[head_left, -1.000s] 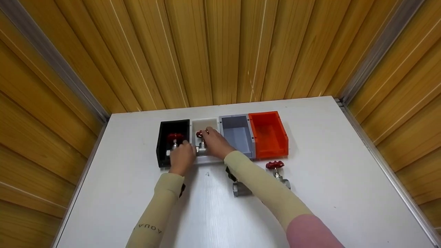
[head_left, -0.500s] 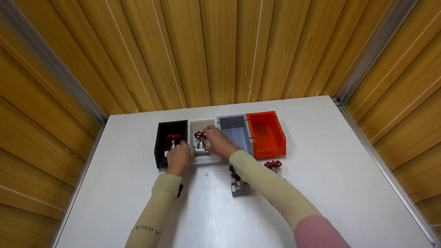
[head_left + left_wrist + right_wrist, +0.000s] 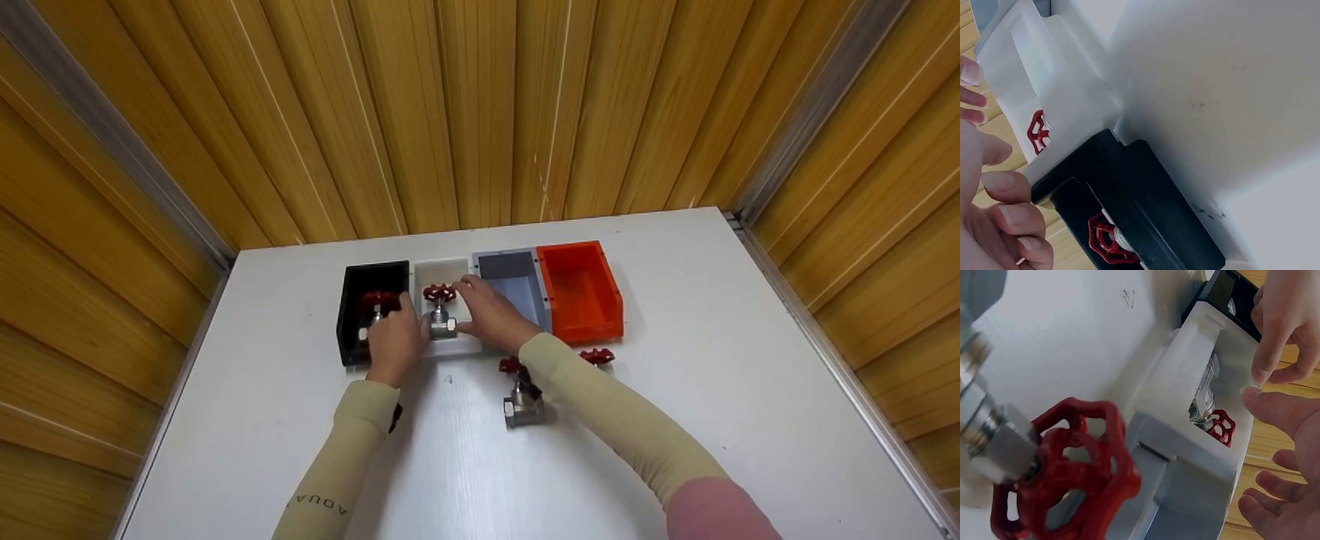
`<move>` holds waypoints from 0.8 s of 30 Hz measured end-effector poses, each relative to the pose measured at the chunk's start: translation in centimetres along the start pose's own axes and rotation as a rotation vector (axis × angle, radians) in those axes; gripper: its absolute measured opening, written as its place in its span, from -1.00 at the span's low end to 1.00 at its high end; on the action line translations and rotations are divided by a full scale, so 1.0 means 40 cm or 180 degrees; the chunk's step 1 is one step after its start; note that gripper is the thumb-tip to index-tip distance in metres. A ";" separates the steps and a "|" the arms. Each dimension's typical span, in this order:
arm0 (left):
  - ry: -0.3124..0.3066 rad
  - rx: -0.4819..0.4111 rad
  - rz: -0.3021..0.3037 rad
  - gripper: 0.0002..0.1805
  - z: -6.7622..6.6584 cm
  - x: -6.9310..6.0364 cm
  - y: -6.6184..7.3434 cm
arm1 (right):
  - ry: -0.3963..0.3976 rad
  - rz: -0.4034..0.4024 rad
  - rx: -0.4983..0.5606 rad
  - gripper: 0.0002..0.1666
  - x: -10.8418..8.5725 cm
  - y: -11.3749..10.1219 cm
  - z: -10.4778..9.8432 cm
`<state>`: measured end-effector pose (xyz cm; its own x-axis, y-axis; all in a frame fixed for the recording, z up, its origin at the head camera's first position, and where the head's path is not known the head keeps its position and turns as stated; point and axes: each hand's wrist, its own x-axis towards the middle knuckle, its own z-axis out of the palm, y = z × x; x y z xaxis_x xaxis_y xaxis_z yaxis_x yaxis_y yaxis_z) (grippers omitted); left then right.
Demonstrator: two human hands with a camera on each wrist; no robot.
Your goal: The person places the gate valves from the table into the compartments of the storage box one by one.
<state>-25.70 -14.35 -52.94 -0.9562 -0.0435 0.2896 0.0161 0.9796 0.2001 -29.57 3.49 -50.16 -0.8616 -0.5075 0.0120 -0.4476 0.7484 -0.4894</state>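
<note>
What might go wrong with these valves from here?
In the head view, the right sleeve partly covers both handwheel valves on the table; it might knock one.

The right hand is right beside the valve in the white bin, so a stray finger could nudge it.

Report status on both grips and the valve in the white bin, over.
Left grip empty, at the black bin. Right grip open, empty, beside the valve. Valve inside white bin. Only the grips crowd it.
</note>
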 end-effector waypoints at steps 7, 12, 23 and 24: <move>0.0135 -0.0048 0.0283 -0.60 0.005 0.002 0.014 | 0.0008 0.0083 0.0065 -0.10 -0.032 0.023 -0.006; 0.0130 -0.0055 0.0362 -0.63 0.010 -0.002 0.023 | 0.0036 0.0090 0.0124 -0.12 -0.053 0.033 -0.009; 0.0199 -0.0124 0.0475 -0.68 0.024 -0.004 0.050 | 0.0012 0.0115 0.0064 -0.13 -0.087 0.038 -0.020; 0.0179 -0.0116 0.0475 -0.66 0.024 -0.003 0.054 | 0.0015 0.0117 0.0069 -0.13 -0.091 0.039 -0.022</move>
<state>-25.83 -12.04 -53.44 -0.9245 0.0901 0.3704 0.1683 0.9683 0.1844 -27.35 6.87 -50.19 -0.8785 -0.4777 -0.0024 -0.4103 0.7572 -0.5082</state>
